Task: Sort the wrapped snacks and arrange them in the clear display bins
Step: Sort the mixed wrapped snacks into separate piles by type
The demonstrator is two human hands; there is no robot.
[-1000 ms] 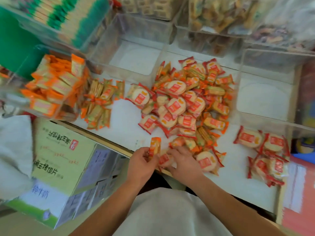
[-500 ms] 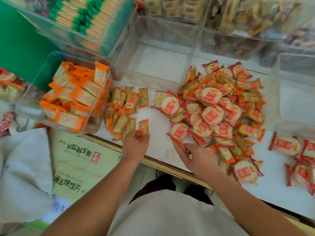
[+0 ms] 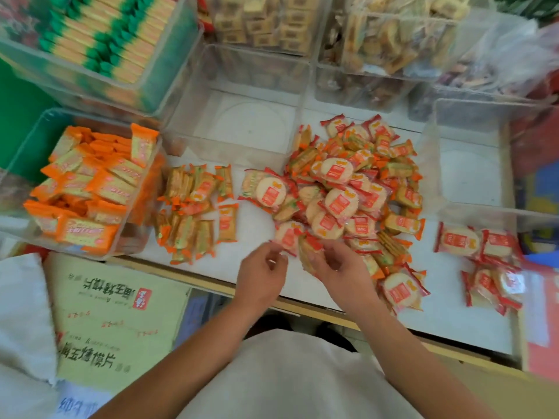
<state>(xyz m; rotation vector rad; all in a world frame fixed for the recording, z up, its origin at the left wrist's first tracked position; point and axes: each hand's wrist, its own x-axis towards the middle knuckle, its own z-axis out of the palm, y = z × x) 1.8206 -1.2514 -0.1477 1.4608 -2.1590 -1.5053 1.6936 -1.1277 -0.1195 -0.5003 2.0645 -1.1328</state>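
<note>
Head view, heaped snacks [image 3: 367,176], red-wrapped rounds [image 3: 341,204], orange-edged bars [image 3: 403,223]

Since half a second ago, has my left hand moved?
Yes. The left hand moved right, away from the small pile of orange-wrapped bars, toward the mixed snack heap.

Down at my near left, below the counter's edge, sits a yellow-green cardboard carton [image 3: 115,322] printed with dark characters and a small red logo. Just left of it hangs a white cloth [image 3: 21,313]. The white countertop [image 3: 441,316] is trimmed along its near side by a pale wooden strip [image 3: 196,278]. A flat green surface [image 3: 18,116] fills the far left. At the near right lies a pinkish-red sheet [image 3: 544,343]. My white shirt [image 3: 287,382] fills the bottom of the view.
</note>
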